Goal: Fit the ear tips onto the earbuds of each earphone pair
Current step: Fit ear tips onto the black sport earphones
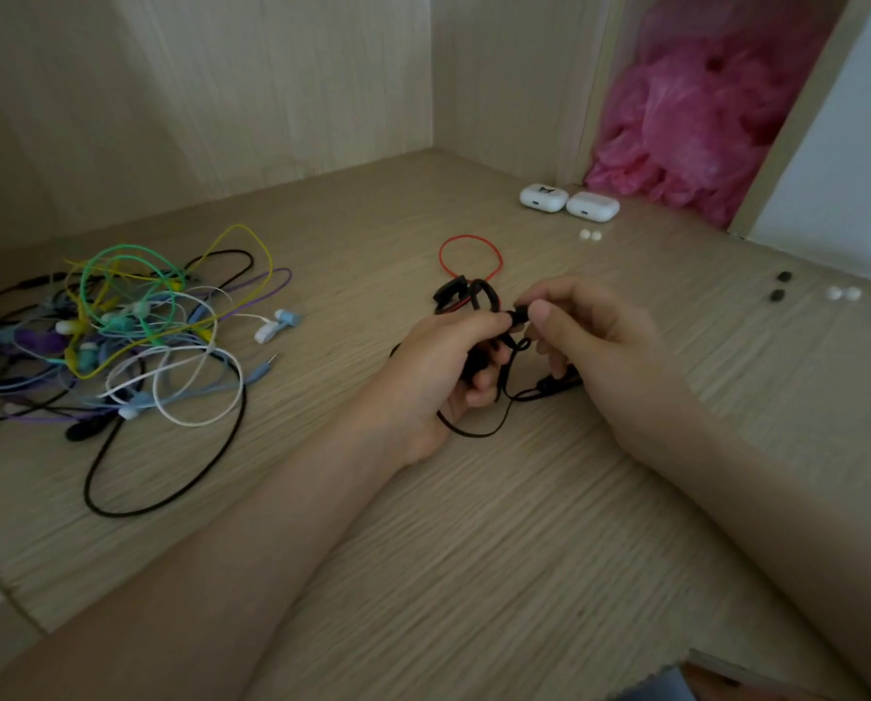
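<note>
The left hand (438,366) curls tight round the bunched black-and-red earphone cable (485,291) at mid-desk, and the right hand (600,346) pinches its black earbud (519,316) between thumb and forefinger. Bare desk (474,523) lies nearer; tangled earphones (120,336) sit well left, loose ear tips (778,295) well right.

Probably a home: wood-laminate desk (524,523), pink bag (691,118).

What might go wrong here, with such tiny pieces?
The black earbud pinched between the left hand and right hand is small and may slip. Loose black ear tips and white ear tips lie just beyond the right hand; a careless move might sweep them off the table.
</note>
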The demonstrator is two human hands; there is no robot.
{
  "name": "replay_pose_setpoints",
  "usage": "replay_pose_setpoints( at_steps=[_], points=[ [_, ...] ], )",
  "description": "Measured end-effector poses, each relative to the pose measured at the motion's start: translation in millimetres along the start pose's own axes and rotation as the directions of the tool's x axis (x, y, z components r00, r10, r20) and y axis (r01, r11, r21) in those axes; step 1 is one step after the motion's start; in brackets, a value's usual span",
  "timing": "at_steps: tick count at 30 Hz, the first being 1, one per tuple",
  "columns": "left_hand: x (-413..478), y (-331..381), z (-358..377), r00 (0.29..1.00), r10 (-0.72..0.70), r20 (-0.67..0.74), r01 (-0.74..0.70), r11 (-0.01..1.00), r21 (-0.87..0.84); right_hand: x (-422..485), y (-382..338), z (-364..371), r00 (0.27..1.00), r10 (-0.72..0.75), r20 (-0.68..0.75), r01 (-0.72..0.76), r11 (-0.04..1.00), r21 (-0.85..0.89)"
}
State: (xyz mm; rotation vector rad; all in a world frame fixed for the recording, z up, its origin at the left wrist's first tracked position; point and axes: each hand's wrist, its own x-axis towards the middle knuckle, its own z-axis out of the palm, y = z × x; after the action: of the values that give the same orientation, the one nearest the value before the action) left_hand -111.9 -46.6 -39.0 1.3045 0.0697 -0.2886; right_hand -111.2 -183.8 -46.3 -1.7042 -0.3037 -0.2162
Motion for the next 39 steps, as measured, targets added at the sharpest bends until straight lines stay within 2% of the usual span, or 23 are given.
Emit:
replay_pose_setpoints(
  at_steps=[7, 11, 16, 21, 29, 39],
  points=[
    [0.8, -0.9, 0.5, 0.999, 0.029, -0.012, -0.029, 0.999, 0.045, 0.9, 1.0, 1.0, 0.999, -0.017, 0.035, 0.020, 0.995, -0.094],
    [1.3, -0.9, 0.0, 0.999, 0.030, -0.020, -0.029, 0.998, 0.051, 1.3, -0.8, 0.5, 0.999, 0.035, 0.025, -0.036, 0.999, 0.014],
    [1.5, -1.3, -0.2, 0.999, 0.040, -0.014, -0.039, 0.997, 0.061, 1.5, -1.2, -1.9, 0.999, 0.040, 0.035, -0.041, 0.999, 0.025],
    [0.1, -1.7, -0.2, 0.996, 0.085, -0.008, -0.084, 0.991, 0.107, 4.3, 0.2, -1.5, 0.992, 0.127, 0.003, -0.126, 0.984, 0.126],
    [-1.7, -4.9, 0.1, 0.980, 0.198, -0.009, -0.191, 0.955, 0.227, 6.5, 1.7, -5.4, 0.971, 0.216, 0.103, -0.238, 0.913, 0.330],
    [1.2, -7.3, -1.0, 0.979, 0.202, 0.018, -0.201, 0.960, 0.192, 8.6, 1.2, -12.6, 0.935, 0.274, 0.227, -0.343, 0.863, 0.371]
  ],
)
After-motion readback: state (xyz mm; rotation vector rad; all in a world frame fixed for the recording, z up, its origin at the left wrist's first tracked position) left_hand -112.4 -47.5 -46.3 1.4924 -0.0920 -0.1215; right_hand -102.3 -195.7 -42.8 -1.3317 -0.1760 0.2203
